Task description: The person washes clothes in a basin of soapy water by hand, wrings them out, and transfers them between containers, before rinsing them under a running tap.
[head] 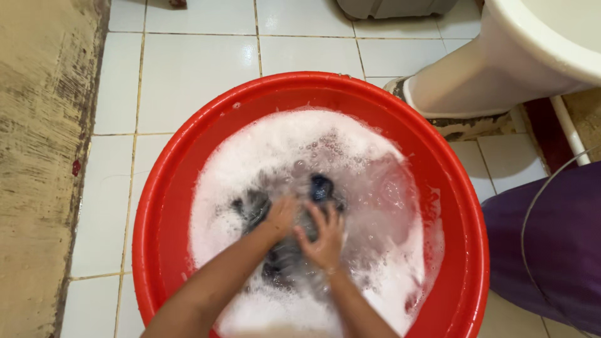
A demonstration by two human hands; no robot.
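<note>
White tiled floor [188, 75], toilet base [463, 81] far right. Red plastic basin [463, 250] centre, full of soapy foam [288, 144]. Dark wet garment [285, 250] mid-basin, both hands grasping it: left hand [280, 216], right hand [324, 236].

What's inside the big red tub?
The red tub holds white soapy foam and a dark wet cloth, gripped by the left hand and right hand. Foam hides the water, the tub's bottom and most of the cloth.
</note>
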